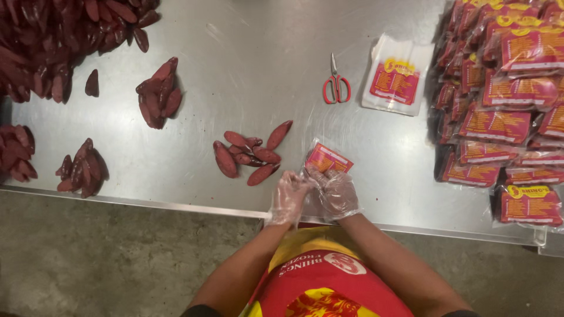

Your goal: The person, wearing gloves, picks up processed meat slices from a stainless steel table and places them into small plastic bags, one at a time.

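Both hands wear clear plastic gloves and meet at the near edge of a steel table [247, 64]. My right hand [339, 192] grips a small clear bag with a red and yellow label [328, 159]. At the bag's left edge my left hand [289, 196] pinches the same bag. Just left of the hands lies a small heap of dark red sausage pieces [249, 153].
Red-handled scissors [336, 86] and a stack of flat empty bags [396, 82] lie at the back. Several filled packets [505, 111] are piled at the right. More sausage heaps [158, 94] sit at the left, with a large pile [47, 35] in the far left corner.
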